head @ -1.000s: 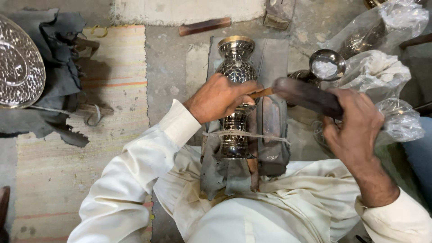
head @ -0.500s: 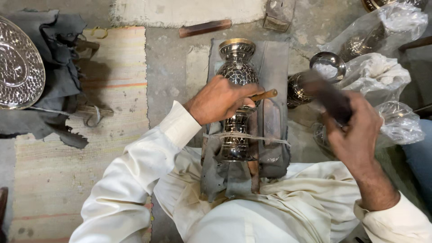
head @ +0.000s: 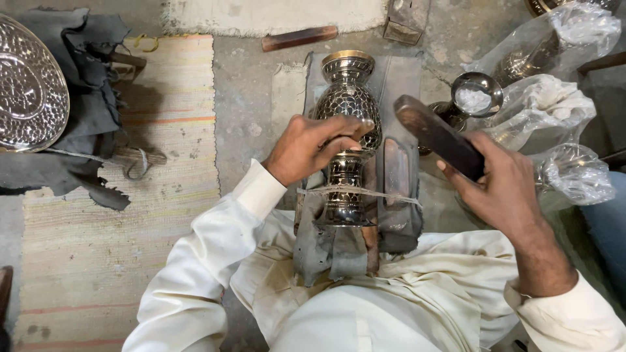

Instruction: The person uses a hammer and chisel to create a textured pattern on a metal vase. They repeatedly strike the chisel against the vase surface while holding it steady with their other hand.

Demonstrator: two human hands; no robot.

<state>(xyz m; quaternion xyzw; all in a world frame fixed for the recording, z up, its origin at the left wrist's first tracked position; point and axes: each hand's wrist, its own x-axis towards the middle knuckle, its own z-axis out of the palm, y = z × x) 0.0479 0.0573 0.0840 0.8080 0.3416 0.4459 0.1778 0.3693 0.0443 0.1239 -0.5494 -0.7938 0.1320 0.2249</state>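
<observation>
An engraved brass vase [head: 345, 104] with a dark crackle pattern lies on its side on a padded grey support [head: 398, 215] in front of my lap, tied down by a thin cord [head: 391, 194]. My left hand [head: 306, 148] rests on the vase's belly with its fingertips pinched together; the small chisel seen earlier is hidden under them. My right hand [head: 505, 192] grips a dark wooden mallet [head: 435, 135], held just right of the vase and apart from it.
A large engraved metal tray [head: 26, 91] lies on dark cloth [head: 91, 156] at the left, beside a striped mat [head: 176, 215]. At the right are plastic-wrapped metal vessels [head: 554, 111] and a small metal cup [head: 476, 98]. A wooden stick [head: 300, 38] lies beyond the vase.
The mallet swung away to the right from the chisel's end, then came back toward the vase. The chisel's wooden end no longer shows past my left fingers. The vase has not moved.
</observation>
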